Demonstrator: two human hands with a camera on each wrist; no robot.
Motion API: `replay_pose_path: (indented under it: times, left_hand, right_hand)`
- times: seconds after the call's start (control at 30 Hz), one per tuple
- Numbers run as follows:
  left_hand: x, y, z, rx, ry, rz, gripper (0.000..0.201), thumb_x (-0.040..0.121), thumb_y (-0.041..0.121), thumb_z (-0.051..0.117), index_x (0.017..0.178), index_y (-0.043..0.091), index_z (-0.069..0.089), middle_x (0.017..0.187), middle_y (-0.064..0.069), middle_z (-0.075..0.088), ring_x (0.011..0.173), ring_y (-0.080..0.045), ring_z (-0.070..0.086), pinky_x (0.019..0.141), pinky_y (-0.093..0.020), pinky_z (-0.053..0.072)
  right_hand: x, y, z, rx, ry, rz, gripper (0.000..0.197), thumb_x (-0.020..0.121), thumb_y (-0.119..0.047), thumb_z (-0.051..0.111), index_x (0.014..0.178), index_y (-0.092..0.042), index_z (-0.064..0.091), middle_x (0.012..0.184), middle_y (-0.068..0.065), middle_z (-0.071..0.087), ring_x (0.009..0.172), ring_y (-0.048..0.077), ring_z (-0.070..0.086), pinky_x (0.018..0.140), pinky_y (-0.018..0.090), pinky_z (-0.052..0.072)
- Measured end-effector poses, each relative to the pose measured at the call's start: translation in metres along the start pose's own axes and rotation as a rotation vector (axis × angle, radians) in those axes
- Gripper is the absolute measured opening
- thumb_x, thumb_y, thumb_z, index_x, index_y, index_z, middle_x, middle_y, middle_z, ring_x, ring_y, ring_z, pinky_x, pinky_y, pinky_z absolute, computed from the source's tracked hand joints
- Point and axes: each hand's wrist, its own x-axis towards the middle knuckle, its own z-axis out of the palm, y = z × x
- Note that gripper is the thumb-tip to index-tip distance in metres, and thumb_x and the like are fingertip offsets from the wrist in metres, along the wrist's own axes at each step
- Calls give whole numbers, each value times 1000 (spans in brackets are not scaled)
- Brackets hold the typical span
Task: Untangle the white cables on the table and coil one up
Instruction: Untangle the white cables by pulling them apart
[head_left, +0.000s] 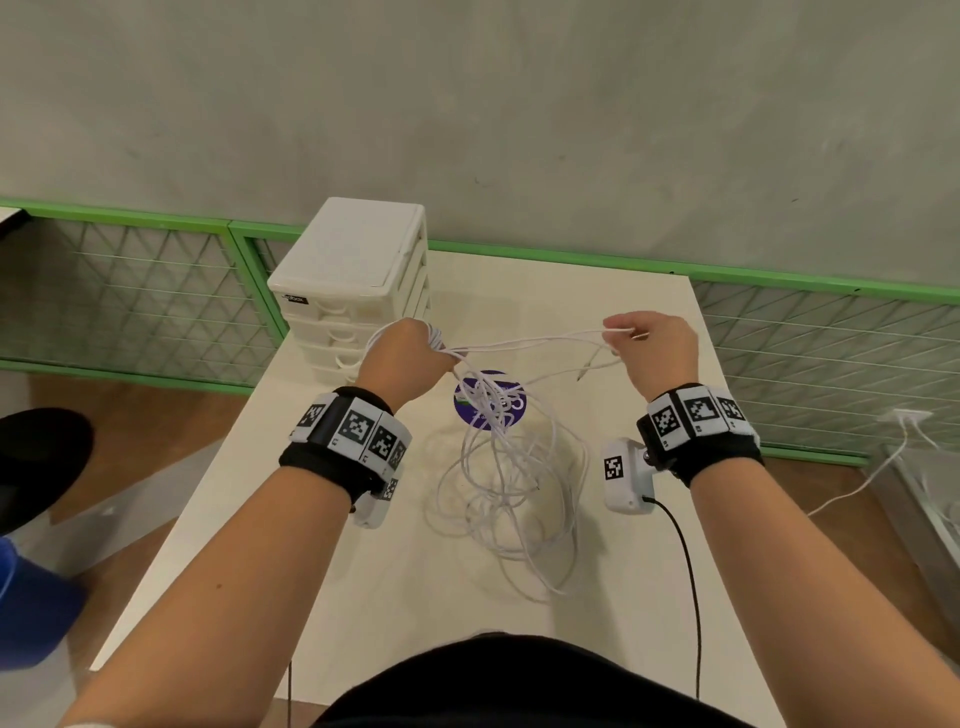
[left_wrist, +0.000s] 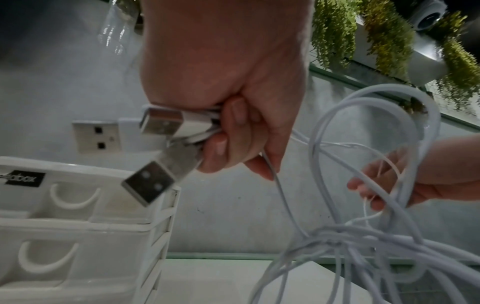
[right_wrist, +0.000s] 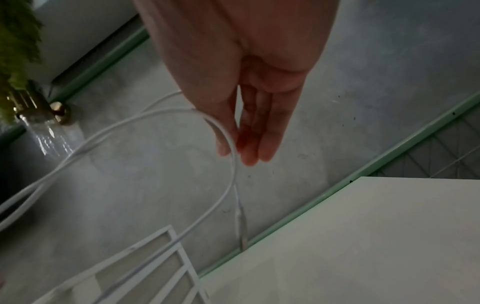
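Plugs (left_wrist: 161, 123) bunched in our clenched left hand (head_left: 410, 351), thumb and fingertips of our right hand (head_left: 657, 345) pinching one strand, we should draw it rightward gently so the cables (head_left: 511, 483), piled mid-table (head_left: 639, 613), loosen.

Both forearms extended forward, hands raised above the white table (head_left: 597, 597). Left hand (head_left: 410, 353) closed in a fist, fingers (left_wrist: 233, 123) curled round the white cables (head_left: 498, 467) at their USB plug ends. Right hand (head_left: 657, 345) pinches one cable strand, thumb against near-straight fingers (right_wrist: 259, 131).
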Motion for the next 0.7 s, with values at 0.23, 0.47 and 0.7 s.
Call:
replay_pose_path:
  times: [0.23,0.47,0.7]
  left_hand:
    - [-4,12,-7,60,8,-62,45,88,34,64,57,11,41,56,-2,39,62,-26,45,53,-29,30]
    - [-10,22,-11,92,-225,-128,50,86,47,65,53,9,62,43,0,44,42,-16,38,47,-26,30]
    - [-12,38,-19,-159,-245,-176,44,96,27,51,63,2,66,26,7,38,39,-15,29,40,-22,24]
  right_hand:
    - [-5,8,5,-91,-122,80,23,85,-24,66,108,-20,64,91,3,62,81,20,58,75,29,45]
    - [-2,6,3,222,-84,198,30,90,-10,54,120,-8,54,75,7,65,68,23,67,75,45,57]
    - [-34,-33,16,288,65,-290,11,90,-30,59,87,-21,60,79,-10,60,74,0,54,66,14,41]
